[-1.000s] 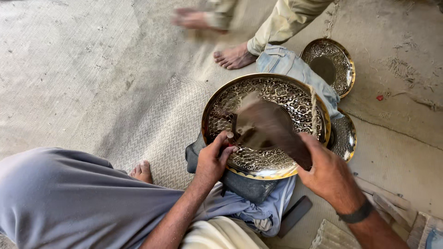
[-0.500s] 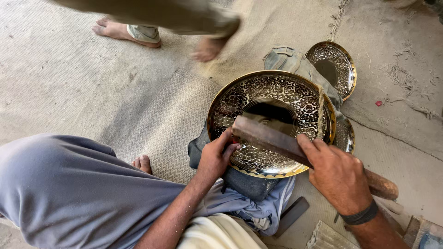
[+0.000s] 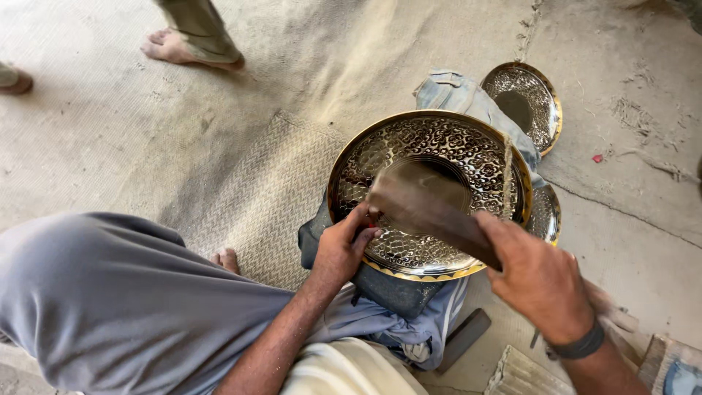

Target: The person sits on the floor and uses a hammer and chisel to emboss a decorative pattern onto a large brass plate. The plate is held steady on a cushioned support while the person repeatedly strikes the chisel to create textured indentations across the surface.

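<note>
A round engraved brass tray (image 3: 468,150) with a gold rim rests on folded blue-grey cloth (image 3: 395,292) in front of me. My left hand (image 3: 344,249) is closed at the tray's near-left rim, its fingers pinched on something small that I cannot make out. My right hand (image 3: 537,281), a dark band on its wrist, grips a long wooden mallet (image 3: 431,212). The mallet is blurred and reaches across the tray toward my left hand.
A smaller engraved brass tray (image 3: 526,102) lies at the far right, another (image 3: 547,213) peeks from under the big one. A woven mat (image 3: 241,190) covers the floor. Another person's bare foot (image 3: 175,45) stands at the top left. My grey-clad knee (image 3: 110,292) fills the lower left.
The mallet has swung across the tray, its head now nearer my left hand. The other person's feet have moved left and farther off. My left hand has stayed at the rim.
</note>
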